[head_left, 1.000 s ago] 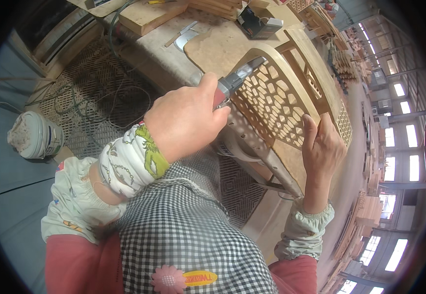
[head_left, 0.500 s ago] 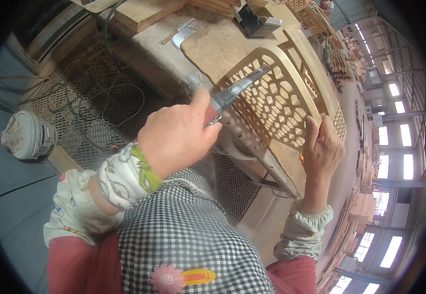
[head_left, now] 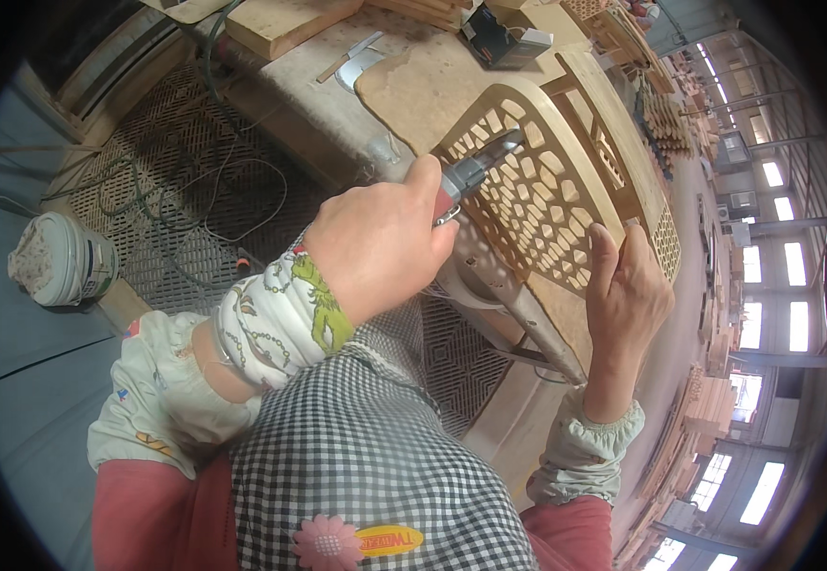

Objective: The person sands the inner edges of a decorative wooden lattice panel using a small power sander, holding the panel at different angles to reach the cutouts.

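My left hand (head_left: 380, 238) is closed round the red and grey handle of a utility knife (head_left: 470, 176). The blade points away to the upper right, its tip over the holes of a pale wooden panel (head_left: 580, 157); contact between them cannot be made out. The panel has rounded corners and many irregular cut-outs, and stands tilted on the bench. My right hand (head_left: 627, 295) pinches the panel's right-hand edge between thumb and curled fingers.
The panel rests on a workbench with a brown sheet (head_left: 413, 90) on top. Behind it are a dark open box (head_left: 499, 43), a scraper-like tool (head_left: 361, 62) and a thick wooden board (head_left: 285, 29). A white bucket (head_left: 80, 262) stands at left near floor cables (head_left: 161, 205).
My left hand has shifted right with the knife, bringing the blade lower over the panel's holes. The right hand keeps its hold on the edge.
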`<state>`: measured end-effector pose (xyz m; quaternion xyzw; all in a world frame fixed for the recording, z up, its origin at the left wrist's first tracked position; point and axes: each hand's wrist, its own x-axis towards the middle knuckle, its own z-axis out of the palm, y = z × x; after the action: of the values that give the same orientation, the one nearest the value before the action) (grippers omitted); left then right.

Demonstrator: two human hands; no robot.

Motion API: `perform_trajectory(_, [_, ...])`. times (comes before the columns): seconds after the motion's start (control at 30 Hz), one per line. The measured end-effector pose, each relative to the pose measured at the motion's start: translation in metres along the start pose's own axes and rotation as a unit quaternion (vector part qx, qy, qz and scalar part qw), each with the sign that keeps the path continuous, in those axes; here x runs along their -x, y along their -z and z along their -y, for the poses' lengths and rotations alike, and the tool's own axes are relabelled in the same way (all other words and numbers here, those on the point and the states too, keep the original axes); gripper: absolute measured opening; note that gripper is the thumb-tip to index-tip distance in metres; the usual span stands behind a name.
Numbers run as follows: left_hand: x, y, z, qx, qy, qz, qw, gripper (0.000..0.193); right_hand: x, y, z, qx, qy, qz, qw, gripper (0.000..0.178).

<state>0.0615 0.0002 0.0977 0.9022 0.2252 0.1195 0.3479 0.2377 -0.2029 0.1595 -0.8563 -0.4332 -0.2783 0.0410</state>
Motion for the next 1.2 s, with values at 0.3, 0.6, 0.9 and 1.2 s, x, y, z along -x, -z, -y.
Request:
perform_trajectory(0.3, [0.003,-0.003,0.002,-0.065,0.006,-0.051,0.997,0.039,0.000,0.005,0.005,0.001,-0.014,0.004,1.000,0.053])
perform_trajectory(0.6, [0.002,0.006,0.003,-0.062,0.009,-0.079,0.995,0.038,0.002,0.008,0.005,-0.010,-0.006,-0.002,1.000,0.052])
perform_trajectory(0.9, [-0.010,0.010,0.020,0.100,0.010,0.015,0.995,0.042,0.004,0.007,0.006,-0.006,-0.005,0.006,1.000,0.050])
perform_trajectory(1.2, [-0.002,0.000,0.018,0.092,0.006,0.030,0.995,0.040,0.001,0.003,0.000,-0.009,-0.035,0.030,0.999,0.039])
